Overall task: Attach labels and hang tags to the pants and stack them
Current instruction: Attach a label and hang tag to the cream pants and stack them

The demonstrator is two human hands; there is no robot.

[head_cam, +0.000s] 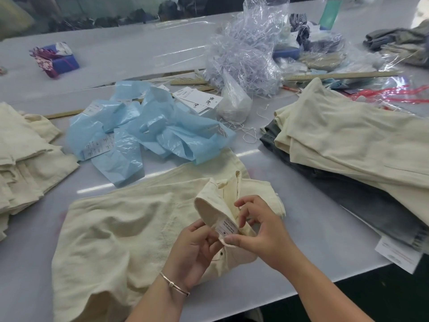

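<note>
Cream pants (120,228) lie spread on the white table (290,173) in front of me, the waistband folded open at the near right. A small white size label (226,227) shows inside that waistband. My left hand (193,249) holds the waistband from the left, fingers curled at the fabric edge. My right hand (257,231) pinches the waistband edge just below the label, its other fingers arched over the label. A pile of white hang tags (197,101) lies further back in the middle.
Folded cream pants (25,159) are stacked at the left. At the right is a stack of cream and grey pants (348,149). Crumpled blue plastic bags (144,133) and a clear bag of plastic fasteners (246,54) lie behind. Wooden rulers (336,75) cross the far table.
</note>
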